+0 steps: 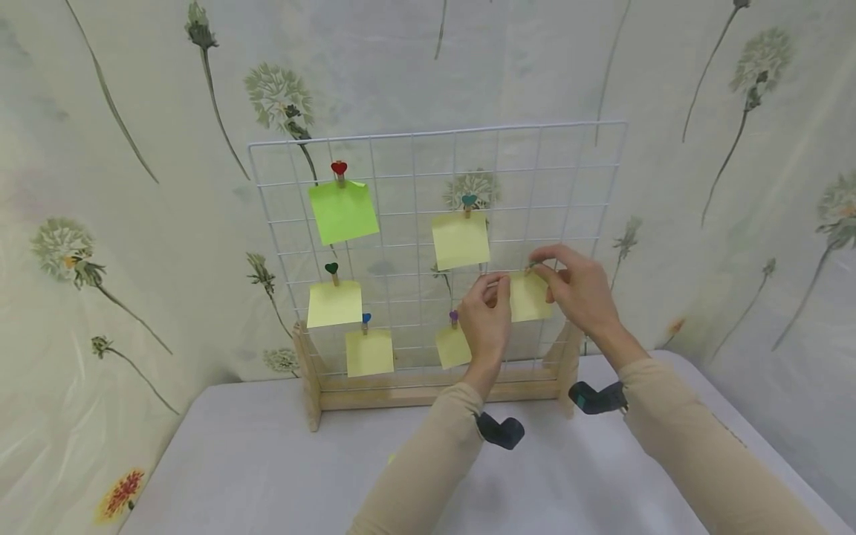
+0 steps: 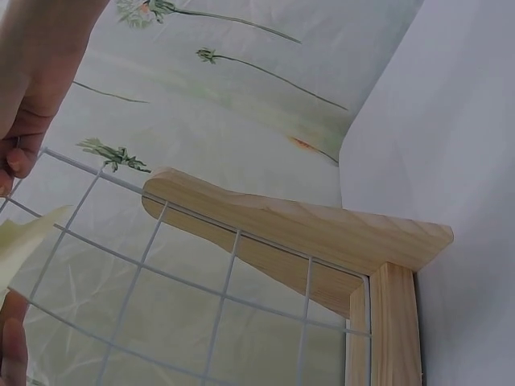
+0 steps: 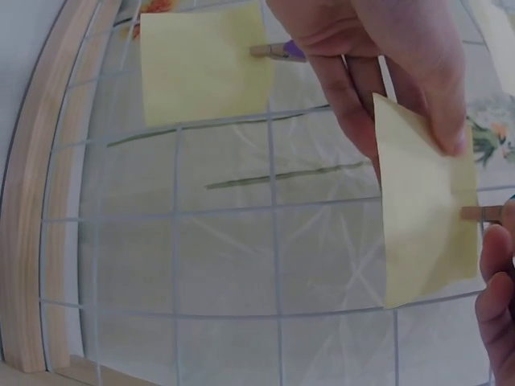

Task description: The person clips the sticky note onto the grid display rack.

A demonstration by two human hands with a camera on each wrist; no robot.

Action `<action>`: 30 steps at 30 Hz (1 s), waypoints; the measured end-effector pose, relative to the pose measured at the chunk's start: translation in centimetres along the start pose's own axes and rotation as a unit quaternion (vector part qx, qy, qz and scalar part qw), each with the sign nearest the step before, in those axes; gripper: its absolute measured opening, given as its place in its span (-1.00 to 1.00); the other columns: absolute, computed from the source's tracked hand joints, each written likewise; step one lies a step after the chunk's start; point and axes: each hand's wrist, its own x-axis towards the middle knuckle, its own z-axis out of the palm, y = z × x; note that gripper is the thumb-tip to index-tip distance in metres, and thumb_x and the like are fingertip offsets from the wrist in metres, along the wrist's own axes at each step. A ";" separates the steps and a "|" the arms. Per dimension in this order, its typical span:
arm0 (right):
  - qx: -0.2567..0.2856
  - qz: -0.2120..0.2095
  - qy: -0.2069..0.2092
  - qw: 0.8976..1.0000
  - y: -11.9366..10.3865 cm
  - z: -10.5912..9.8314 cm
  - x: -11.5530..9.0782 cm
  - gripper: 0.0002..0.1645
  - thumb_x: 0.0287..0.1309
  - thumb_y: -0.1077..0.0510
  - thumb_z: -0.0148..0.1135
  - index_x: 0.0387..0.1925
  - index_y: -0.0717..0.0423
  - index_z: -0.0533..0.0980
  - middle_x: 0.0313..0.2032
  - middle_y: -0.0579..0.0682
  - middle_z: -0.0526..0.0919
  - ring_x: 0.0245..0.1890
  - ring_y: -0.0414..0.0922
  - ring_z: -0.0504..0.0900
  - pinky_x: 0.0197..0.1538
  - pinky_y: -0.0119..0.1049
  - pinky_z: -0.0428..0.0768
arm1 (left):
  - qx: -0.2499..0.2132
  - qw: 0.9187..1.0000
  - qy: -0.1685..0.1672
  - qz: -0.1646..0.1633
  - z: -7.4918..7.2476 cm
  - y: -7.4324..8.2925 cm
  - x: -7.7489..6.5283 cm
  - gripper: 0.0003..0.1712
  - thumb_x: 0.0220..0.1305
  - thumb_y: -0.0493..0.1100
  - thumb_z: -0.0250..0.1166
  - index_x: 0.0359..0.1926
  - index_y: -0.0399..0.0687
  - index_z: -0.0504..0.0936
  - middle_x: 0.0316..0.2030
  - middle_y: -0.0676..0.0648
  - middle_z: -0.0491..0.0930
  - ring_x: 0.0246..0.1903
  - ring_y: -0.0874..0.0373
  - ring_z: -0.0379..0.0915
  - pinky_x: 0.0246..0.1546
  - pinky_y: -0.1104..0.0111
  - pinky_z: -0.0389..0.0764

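Observation:
On a white wire grid panel (image 1: pixel 394 286), a pale yellow sticky note (image 1: pixel 530 297) hangs near the right side. My left hand (image 1: pixel 487 316) pinches one edge of this note, its thumb lying over the paper in the right wrist view. My right hand (image 1: pixel 583 292) grips a small wooden clothespin (image 3: pixel 483 214) at the note's top edge; the clothespin's far end is hidden by the fingers. In the left wrist view only part of the note (image 2: pixel 24 241) shows between the right hand (image 2: pixel 36 80) and the left fingers (image 2: pixel 13 346).
Heart-topped clothespins hold a bright green note (image 1: pixel 344 212) and several yellow notes, including one (image 1: pixel 461 240) up and left of my hands and another (image 1: pixel 452 348) below. A wooden stand (image 1: pixel 438 395) carries the grid on a white-covered table (image 1: pixel 254 461), before a flower-patterned backdrop (image 1: pixel 401 67).

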 end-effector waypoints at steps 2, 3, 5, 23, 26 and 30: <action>0.002 0.006 0.002 1.000 0.0 0.1 0.0 -0.78 0.24 0.21 0.17 -0.08 0.07 0.56 -0.20 0.07 0.70 -0.82 -0.32 0.41 -0.72 -0.44 0.30 | -0.001 1.000 -0.002 -0.005 -0.1 0.0 0.1 -0.82 0.29 -0.06 0.22 -0.21 0.01 0.69 -0.35 -0.03 0.75 -0.37 0.23 0.68 -0.38 0.52 0.60; 0.003 0.007 0.005 1.000 -0.1 0.1 0.0 -0.78 0.23 0.20 0.18 -0.08 0.06 0.57 -0.20 0.06 0.70 -0.82 -0.32 0.41 -0.72 -0.44 0.30 | -0.001 1.000 -0.003 -0.007 -0.1 -0.1 0.1 -0.82 0.29 -0.06 0.22 -0.21 0.01 0.69 -0.35 -0.03 0.75 -0.37 0.23 0.68 -0.38 0.52 0.60; 0.004 0.007 0.012 1.000 -0.2 0.3 0.0 -0.77 0.23 0.20 0.19 -0.08 0.07 0.57 -0.21 0.07 0.70 -0.81 -0.29 0.43 -0.72 -0.45 0.29 | -0.002 1.000 -0.006 -0.011 -0.1 -0.1 0.1 -0.81 0.29 -0.05 0.22 -0.20 0.01 0.69 -0.34 -0.03 0.75 -0.37 0.23 0.68 -0.38 0.52 0.60; -0.052 -0.032 0.101 0.993 -1.1 1.1 -0.1 -0.79 0.13 0.22 0.29 -0.16 0.13 0.60 -0.20 0.05 0.69 -0.42 -0.12 0.61 -0.39 -0.61 0.37 | -0.024 0.999 -0.032 -0.012 -0.6 -0.2 0.1 -0.79 0.30 -0.06 0.21 -0.16 -0.02 0.69 -0.34 -0.06 0.75 -0.37 0.22 0.69 -0.37 0.53 0.61; -0.051 -0.029 0.100 0.993 -0.9 1.2 -0.1 -0.80 0.13 0.23 0.28 -0.17 0.14 0.59 -0.20 0.06 0.68 -0.41 -0.13 0.59 -0.39 -0.62 0.36 | -0.020 0.999 -0.037 -0.009 -0.6 -0.5 0.0 -0.80 0.29 -0.07 0.22 -0.17 -0.03 0.68 -0.34 -0.06 0.75 -0.38 0.21 0.68 -0.37 0.54 0.60; -0.043 -0.015 0.110 0.993 -0.7 1.1 -0.3 -0.76 0.14 0.24 0.27 -0.12 0.15 0.58 -0.20 0.06 0.68 -0.40 -0.14 0.58 -0.39 -0.65 0.35 | -0.013 0.999 -0.043 -0.008 -0.8 -0.8 -0.2 -0.80 0.28 -0.08 0.23 -0.16 -0.05 0.68 -0.33 -0.06 0.74 -0.38 0.22 0.68 -0.37 0.55 0.59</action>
